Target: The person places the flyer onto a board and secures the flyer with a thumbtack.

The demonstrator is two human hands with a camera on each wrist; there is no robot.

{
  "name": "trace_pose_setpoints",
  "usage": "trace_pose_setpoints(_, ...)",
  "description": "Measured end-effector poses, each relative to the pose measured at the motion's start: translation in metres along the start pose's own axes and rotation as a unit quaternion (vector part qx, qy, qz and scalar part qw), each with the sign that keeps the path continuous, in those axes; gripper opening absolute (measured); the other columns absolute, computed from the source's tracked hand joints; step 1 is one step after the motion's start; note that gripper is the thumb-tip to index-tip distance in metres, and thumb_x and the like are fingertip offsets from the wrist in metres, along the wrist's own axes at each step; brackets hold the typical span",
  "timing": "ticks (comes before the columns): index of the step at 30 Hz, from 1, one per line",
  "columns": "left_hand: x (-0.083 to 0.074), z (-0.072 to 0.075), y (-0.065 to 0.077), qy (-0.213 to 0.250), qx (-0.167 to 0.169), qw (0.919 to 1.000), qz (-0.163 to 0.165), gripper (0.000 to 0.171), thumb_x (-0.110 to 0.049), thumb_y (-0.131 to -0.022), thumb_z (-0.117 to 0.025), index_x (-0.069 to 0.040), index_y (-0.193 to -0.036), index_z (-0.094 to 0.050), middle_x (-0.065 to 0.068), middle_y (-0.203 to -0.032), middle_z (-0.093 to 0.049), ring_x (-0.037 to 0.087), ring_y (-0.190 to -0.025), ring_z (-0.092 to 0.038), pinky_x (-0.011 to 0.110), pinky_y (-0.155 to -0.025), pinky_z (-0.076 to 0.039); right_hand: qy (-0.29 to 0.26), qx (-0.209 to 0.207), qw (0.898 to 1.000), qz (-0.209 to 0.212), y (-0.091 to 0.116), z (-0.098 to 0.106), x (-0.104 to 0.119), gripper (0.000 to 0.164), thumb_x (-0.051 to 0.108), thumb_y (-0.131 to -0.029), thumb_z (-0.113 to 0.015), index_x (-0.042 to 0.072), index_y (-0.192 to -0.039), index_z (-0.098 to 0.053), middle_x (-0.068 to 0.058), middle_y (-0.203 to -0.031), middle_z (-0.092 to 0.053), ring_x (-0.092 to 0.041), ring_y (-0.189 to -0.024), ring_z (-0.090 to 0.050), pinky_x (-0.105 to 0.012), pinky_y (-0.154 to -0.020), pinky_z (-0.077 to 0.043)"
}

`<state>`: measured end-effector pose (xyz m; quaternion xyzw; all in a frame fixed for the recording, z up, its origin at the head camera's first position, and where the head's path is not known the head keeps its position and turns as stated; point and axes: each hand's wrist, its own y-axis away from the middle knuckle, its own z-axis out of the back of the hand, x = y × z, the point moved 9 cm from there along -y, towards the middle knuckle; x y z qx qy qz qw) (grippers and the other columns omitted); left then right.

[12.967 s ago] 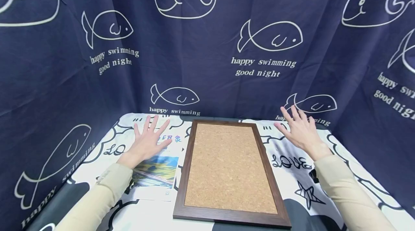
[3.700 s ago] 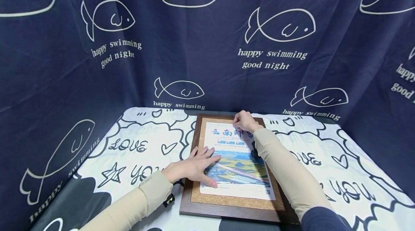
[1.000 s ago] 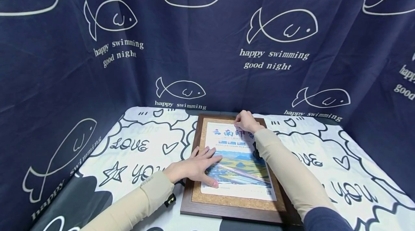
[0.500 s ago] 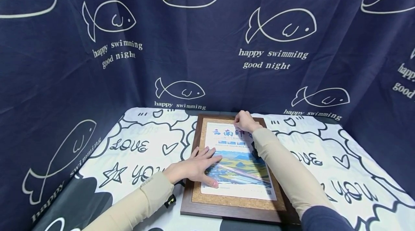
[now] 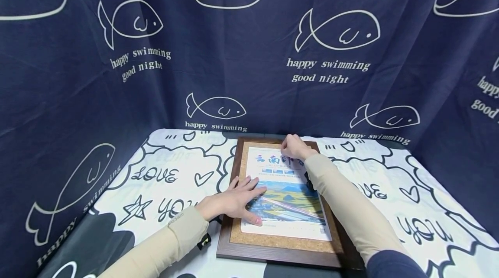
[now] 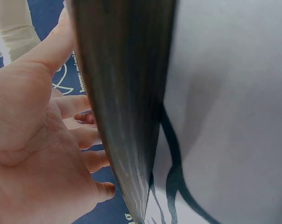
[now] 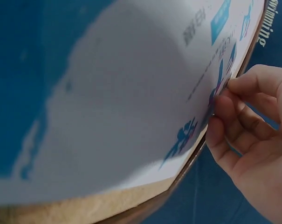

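Note:
A white poster [image 5: 290, 198] with blue characters and a colourful landscape lies on a cork board [image 5: 284, 242] with a dark brown wooden frame [image 5: 280, 259]. My left hand [image 5: 238, 200] rests spread on the poster's left side, the palm across the frame's left side. The left wrist view shows this hand [image 6: 33, 130] beside the frame's side edge [image 6: 127, 93]. At the poster's top edge, near its middle, my right hand [image 5: 296, 146] pinches with curled fingers. In the right wrist view its fingertips [image 7: 231, 85] press together against the poster; whatever they pinch is mostly hidden.
Under the board is a white cloth [image 5: 167, 169] with black doodles and lettering. A dark blue curtain [image 5: 249, 66] printed with fish and whales stands behind and at both sides. The board's far edge lies close to it.
Thirteen seconds ago the poster lay left of the board and both hands were spread apart; now it is on the cork, under my hands. Over the last few seconds both hands hold almost still.

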<state>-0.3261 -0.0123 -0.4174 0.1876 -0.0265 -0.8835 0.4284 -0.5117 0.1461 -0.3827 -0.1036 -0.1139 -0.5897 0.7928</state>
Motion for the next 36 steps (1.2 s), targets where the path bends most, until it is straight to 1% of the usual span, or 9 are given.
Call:
trace_pose_setpoints(4, -0.001, 0.000, 0.000, 0.001, 0.001, 1.0000, -0.003, 0.093, -0.064, -0.079, -0.066, -0.027, -0.154, -0.025, 0.005, -0.164, -0.009, 0.028, -0.152, -0.005, 0.054, -0.121, 0.001, 0.041, 0.012, 0.999, 0.018, 0.002, -0.001, 0.007, 0.017, 0.010, -0.088, -0.061, 0.007, -0.084, -0.078, -0.007, -0.082, -0.072, -0.016, -0.065, -0.057, -0.028, -0.061, -0.048)
trace_pose_setpoints(11, 0.000, 0.002, -0.002, 0.008, -0.002, 0.9999, -0.008, 0.093, -0.063, -0.079, -0.067, -0.026, -0.154, -0.026, 0.006, -0.164, -0.010, 0.028, -0.152, -0.004, 0.054, -0.121, 0.002, 0.101, 0.033, 0.994, 0.027, 0.003, -0.003, 0.016, 0.014, 0.010, -0.089, -0.063, 0.006, -0.092, -0.075, -0.010, -0.091, -0.072, -0.018, -0.074, -0.062, -0.037, -0.074, -0.056)
trace_pose_setpoints(13, 0.001, 0.002, -0.002, 0.006, -0.002, 0.9999, -0.008, 0.093, -0.063, -0.079, -0.067, -0.026, -0.153, -0.026, 0.007, -0.164, -0.010, 0.029, -0.152, -0.005, 0.055, -0.121, 0.001, 0.090, 0.045, 0.995, 0.022, 0.004, -0.005, 0.015, 0.016, 0.008, -0.090, -0.059, 0.005, -0.089, -0.075, -0.010, -0.087, -0.070, -0.018, -0.071, -0.058, -0.035, -0.072, -0.053)
trace_pose_setpoints(20, 0.005, 0.002, -0.004, 0.005, -0.003, 0.9999, -0.010, 0.093, -0.063, -0.078, -0.068, -0.024, -0.152, -0.030, 0.009, -0.164, -0.011, 0.029, -0.152, -0.003, 0.054, -0.121, 0.000, -0.013, 0.024, 0.999, 0.036, 0.014, 0.006, 0.011, 0.031, 0.001, -0.090, -0.050, -0.001, -0.114, -0.069, -0.019, -0.115, -0.069, -0.018, -0.073, -0.057, -0.030, -0.070, -0.047)
trace_pose_setpoints(25, 0.010, 0.015, -0.006, 0.016, -0.021, 0.9994, -0.020, 0.092, -0.063, -0.079, -0.066, -0.021, -0.152, -0.030, 0.013, -0.163, -0.008, 0.032, -0.152, -0.001, 0.057, -0.120, 0.002, -0.028, -0.054, 0.994, 0.094, 0.031, 0.042, 0.024, 0.031, 0.001, -0.090, -0.048, -0.002, -0.112, -0.069, -0.019, -0.093, -0.072, -0.012, -0.054, -0.040, -0.027, -0.060, -0.039)
trace_pose_setpoints(28, 0.020, 0.036, -0.006, 0.019, -0.074, 0.9969, -0.018, 0.086, -0.060, -0.085, -0.061, -0.017, -0.153, -0.029, 0.016, -0.162, -0.009, 0.034, -0.151, -0.003, 0.059, -0.119, 0.002, -0.021, -0.126, 0.981, 0.144, 0.047, 0.072, 0.036, 0.029, 0.002, -0.088, -0.052, -0.003, -0.111, -0.070, -0.018, -0.088, -0.070, -0.016, -0.058, -0.049, -0.032, -0.062, -0.044)
trace_pose_setpoints(30, 0.031, 0.055, -0.003, 0.025, -0.124, 0.9919, -0.010, 0.081, -0.058, -0.090, -0.056, -0.016, -0.153, -0.028, 0.017, -0.162, -0.010, 0.034, -0.151, -0.004, 0.059, -0.119, 0.002, -0.006, -0.175, 0.971, 0.163, 0.060, 0.092, 0.039, 0.029, 0.006, -0.090, -0.055, -0.002, -0.114, -0.068, -0.018, -0.099, -0.071, -0.023, -0.073, -0.060, -0.039, -0.073, -0.050)
trace_pose_setpoints(33, 0.050, 0.087, 0.008, 0.028, -0.214, 0.9763, 0.004, 0.070, -0.051, -0.096, -0.050, -0.016, -0.153, -0.027, 0.017, -0.162, -0.012, 0.034, -0.151, -0.004, 0.062, -0.118, 0.001, 0.023, -0.241, 0.956, 0.167, 0.079, 0.119, 0.033, 0.035, 0.016, -0.094, -0.059, 0.001, -0.124, -0.063, -0.021, -0.114, -0.067, -0.035, -0.099, -0.062, -0.050, -0.087, -0.048)
trace_pose_setpoints(36, 0.071, 0.112, 0.026, 0.003, -0.289, 0.9570, 0.026, 0.065, -0.050, -0.099, -0.045, -0.025, -0.155, -0.022, 0.014, -0.163, -0.005, 0.033, -0.152, 0.001, 0.065, -0.117, 0.003, 0.063, -0.307, 0.935, 0.165, 0.096, 0.142, 0.019, 0.042, 0.022, -0.093, -0.062, 0.003, -0.130, -0.059, -0.022, -0.126, -0.062, -0.041, -0.110, -0.056, -0.057, -0.090, -0.044)
